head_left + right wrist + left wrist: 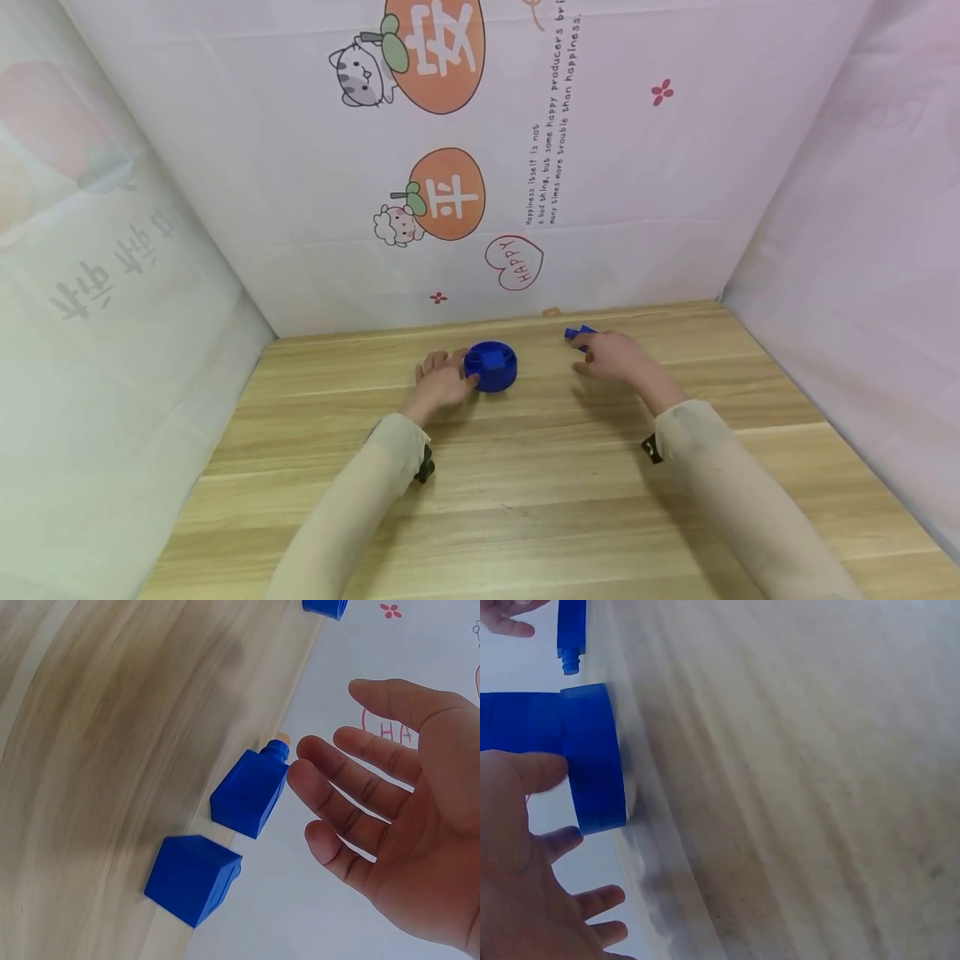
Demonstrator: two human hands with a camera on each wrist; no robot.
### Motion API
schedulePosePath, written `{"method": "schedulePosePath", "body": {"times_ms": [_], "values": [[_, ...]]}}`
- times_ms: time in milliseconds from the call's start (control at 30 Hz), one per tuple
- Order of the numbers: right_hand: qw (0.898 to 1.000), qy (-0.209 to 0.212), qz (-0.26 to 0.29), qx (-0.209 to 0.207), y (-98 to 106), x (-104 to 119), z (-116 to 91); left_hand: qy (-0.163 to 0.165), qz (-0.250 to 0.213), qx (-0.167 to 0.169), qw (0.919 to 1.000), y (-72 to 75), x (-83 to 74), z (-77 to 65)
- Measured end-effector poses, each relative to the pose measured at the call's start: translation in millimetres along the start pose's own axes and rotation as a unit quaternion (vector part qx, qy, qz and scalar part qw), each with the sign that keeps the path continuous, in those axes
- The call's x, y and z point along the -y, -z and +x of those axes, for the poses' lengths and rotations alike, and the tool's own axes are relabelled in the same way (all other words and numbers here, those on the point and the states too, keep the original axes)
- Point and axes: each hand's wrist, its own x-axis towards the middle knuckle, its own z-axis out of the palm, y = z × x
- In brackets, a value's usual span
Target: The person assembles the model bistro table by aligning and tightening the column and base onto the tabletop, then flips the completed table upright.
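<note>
A round blue base (507, 379) stands on the table. In the left wrist view, a blue block-like part (521, 720) rises from it. My left hand (441, 387) is at its left side, with thumb and index finger holding the rim and the other fingers spread. Farther right, my right hand (617, 358) hovers by two small blue pieces, its fingers loosely bent with nothing between them. One piece is bottle-shaped (247, 791), with a narrow ringed neck near the fingertips. Beside it lies a boxy piece (193, 881); in the head view the hand partly covers the pieces.
A white printed cloth (615, 183) hangs behind the table's back edge. More white cloth forms side walls at left (97, 375) and right (862, 250). The wooden table (525, 500) reaches toward me beneath both forearms.
</note>
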Motion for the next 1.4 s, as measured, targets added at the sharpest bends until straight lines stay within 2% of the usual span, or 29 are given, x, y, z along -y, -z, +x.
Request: {"method": "schedulePosePath", "body": {"times_ms": [167,367,500,733,933,1067,1200,1267,1400], "values": [[1.000,0.004,-0.002,-0.006,3.1,-7.2,-5.5,-0.003,-0.008,-0.001,1.0000,-0.5,0.7,0.2],[1.000,-0.005,0.009,-0.008,6.5,-14.1,-12.9,-0.031,-0.023,-0.022,0.9990,-5.2,4.8,3.2],[1.000,-0.011,0.008,-0.005,5.7,-19.5,-15.5,-0.028,-0.044,-0.034,0.9981,-9.1,8.4,5.2],[1.000,-0.016,0.009,-0.006,6.6,-25.0,-19.3,-0.055,-0.022,-0.040,0.9975,-7.6,9.6,6.9],[1.000,-0.020,0.015,-0.001,7.4,-26.8,-21.1,-0.041,-0.019,-0.027,0.9986,-5.7,5.2,2.6],[1.000,-0.021,0.019,-0.002,6.0,-26.9,-22.1,-0.046,0.012,-0.040,0.9981,-10.5,0.8,3.3],[1.000,-0.014,0.021,-0.004,5.1,-27.0,-22.6,-0.025,0.032,-0.037,0.9985,-14.3,-4.0,3.2],[1.000,-0.013,0.020,-0.007,4.5,-28.1,-22.4,-0.013,0.023,-0.031,0.9992,-13.8,-4.7,3.9],[1.000,-0.016,0.020,-0.012,4.8,-30.8,-23.6,-0.019,0.005,-0.032,0.9993,-12.6,-3.0,5.0]]}}
